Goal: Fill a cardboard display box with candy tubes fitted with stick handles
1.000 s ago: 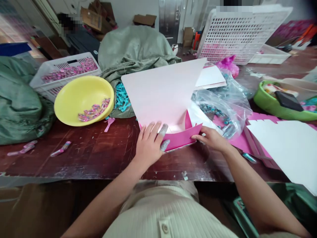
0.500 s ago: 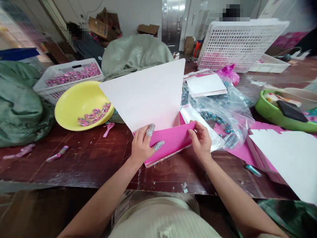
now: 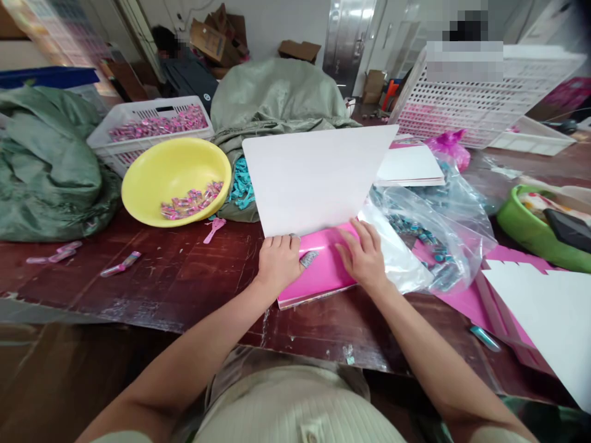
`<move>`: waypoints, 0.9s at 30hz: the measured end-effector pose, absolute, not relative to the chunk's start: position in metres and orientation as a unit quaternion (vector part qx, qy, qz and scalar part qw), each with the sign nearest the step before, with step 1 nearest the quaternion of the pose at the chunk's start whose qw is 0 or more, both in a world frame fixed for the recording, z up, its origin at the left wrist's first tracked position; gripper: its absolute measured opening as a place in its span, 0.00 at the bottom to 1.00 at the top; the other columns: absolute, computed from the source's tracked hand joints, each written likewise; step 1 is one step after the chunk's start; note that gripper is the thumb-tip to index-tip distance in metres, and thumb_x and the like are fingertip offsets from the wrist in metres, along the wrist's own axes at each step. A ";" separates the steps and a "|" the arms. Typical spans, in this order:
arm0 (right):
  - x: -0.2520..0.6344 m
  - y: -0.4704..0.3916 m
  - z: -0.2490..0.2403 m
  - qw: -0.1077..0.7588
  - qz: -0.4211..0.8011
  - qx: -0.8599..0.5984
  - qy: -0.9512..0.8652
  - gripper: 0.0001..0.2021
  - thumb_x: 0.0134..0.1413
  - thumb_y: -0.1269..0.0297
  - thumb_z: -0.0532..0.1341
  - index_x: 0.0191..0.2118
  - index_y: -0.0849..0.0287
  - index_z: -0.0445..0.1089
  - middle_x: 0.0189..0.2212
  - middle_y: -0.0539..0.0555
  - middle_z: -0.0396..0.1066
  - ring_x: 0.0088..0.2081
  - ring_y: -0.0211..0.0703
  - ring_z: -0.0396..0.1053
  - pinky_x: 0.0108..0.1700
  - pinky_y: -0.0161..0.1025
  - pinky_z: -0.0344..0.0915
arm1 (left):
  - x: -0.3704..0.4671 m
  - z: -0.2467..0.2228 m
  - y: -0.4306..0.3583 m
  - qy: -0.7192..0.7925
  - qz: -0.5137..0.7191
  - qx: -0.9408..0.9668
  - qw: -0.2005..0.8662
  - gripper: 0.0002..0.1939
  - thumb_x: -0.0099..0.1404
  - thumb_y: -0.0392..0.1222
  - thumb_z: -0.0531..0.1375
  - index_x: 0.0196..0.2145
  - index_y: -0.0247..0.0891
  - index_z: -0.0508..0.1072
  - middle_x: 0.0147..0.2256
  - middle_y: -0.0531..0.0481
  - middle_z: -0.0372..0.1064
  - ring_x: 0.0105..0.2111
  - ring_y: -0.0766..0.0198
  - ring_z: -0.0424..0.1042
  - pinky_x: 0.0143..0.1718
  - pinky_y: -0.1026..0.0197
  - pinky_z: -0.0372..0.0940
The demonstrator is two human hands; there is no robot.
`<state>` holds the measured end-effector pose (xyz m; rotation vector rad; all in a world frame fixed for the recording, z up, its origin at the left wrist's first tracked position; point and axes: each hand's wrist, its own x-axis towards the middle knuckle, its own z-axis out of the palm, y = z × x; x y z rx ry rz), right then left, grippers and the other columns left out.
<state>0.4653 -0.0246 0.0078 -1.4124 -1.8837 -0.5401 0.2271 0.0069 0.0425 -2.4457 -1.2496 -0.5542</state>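
Observation:
A pink card box (image 3: 318,258) lies near the table's front edge, its large white panel (image 3: 314,178) standing up at the back. My left hand (image 3: 279,261) grips the box's left end, silvery tape round its thumb and a finger. Over the pink flap at the right lies my right hand (image 3: 364,255), fingers apart, touching the flap. What is inside the box is hidden. Just right of it are white sheeting (image 3: 397,258) and a clear bag (image 3: 452,240) with small blue pieces.
On the left stand a yellow bowl (image 3: 170,172) and a white basket (image 3: 143,126), both with pink pieces. Flat card (image 3: 540,307) and a green basket (image 3: 530,227) are at the right. A person (image 3: 184,74) is behind.
The pink flap has folded down flat onto the box. My right hand has let go of the flap's edge and spread on top. The view has shifted left.

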 end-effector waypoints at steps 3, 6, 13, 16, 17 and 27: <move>0.468 -0.012 0.024 0.232 -0.155 -0.508 -0.815 0.19 0.71 0.53 0.54 0.54 0.61 0.72 0.54 0.62 0.74 0.58 0.55 0.67 0.63 0.50 0.61 | 0.225 0.046 0.009 -0.435 -0.160 -0.872 0.155 0.35 0.72 0.67 0.45 0.43 0.32 0.76 0.39 0.37 0.73 0.41 0.47 0.70 0.41 0.48 0.61; 0.471 -0.005 0.037 0.149 -0.123 -0.515 -0.835 0.25 0.71 0.45 0.49 0.48 0.60 0.74 0.46 0.62 0.76 0.47 0.54 0.71 0.55 0.50 0.62 | 0.221 0.049 0.011 -0.407 -0.132 -0.894 0.132 0.35 0.72 0.68 0.45 0.43 0.34 0.76 0.40 0.37 0.73 0.43 0.47 0.70 0.42 0.49 0.62; 0.469 -0.012 0.048 0.099 -0.117 -0.524 -0.838 0.32 0.69 0.38 0.46 0.37 0.60 0.75 0.36 0.61 0.78 0.37 0.51 0.73 0.38 0.43 0.58 | 0.220 0.058 0.015 -0.375 -0.086 -0.920 0.078 0.21 0.75 0.52 0.51 0.41 0.35 0.77 0.40 0.39 0.74 0.43 0.51 0.72 0.41 0.53 0.65; 0.469 -0.012 0.049 0.082 -0.095 -0.522 -0.844 0.32 0.71 0.40 0.45 0.34 0.61 0.76 0.32 0.60 0.79 0.33 0.48 0.74 0.33 0.41 0.54 | 0.224 0.062 0.018 -0.383 -0.044 -0.920 0.067 0.13 0.74 0.40 0.51 0.42 0.36 0.76 0.39 0.42 0.75 0.41 0.53 0.74 0.36 0.56 0.65; 0.469 -0.012 0.049 0.080 -0.093 -0.521 -0.845 0.32 0.71 0.41 0.45 0.34 0.61 0.76 0.31 0.60 0.79 0.32 0.47 0.74 0.32 0.41 0.53 | 0.227 0.062 0.018 -0.390 -0.039 -0.918 0.066 0.13 0.73 0.38 0.51 0.43 0.36 0.76 0.38 0.42 0.76 0.39 0.53 0.74 0.35 0.56 0.64; 0.451 -0.020 0.026 0.082 -0.115 -0.569 -0.810 0.21 0.73 0.54 0.50 0.43 0.59 0.77 0.44 0.64 0.76 0.45 0.57 0.72 0.43 0.48 0.65 | 0.248 0.036 -0.021 -0.481 -0.064 -0.871 0.079 0.18 0.72 0.29 0.48 0.53 0.26 0.73 0.48 0.31 0.71 0.50 0.45 0.71 0.51 0.45 0.68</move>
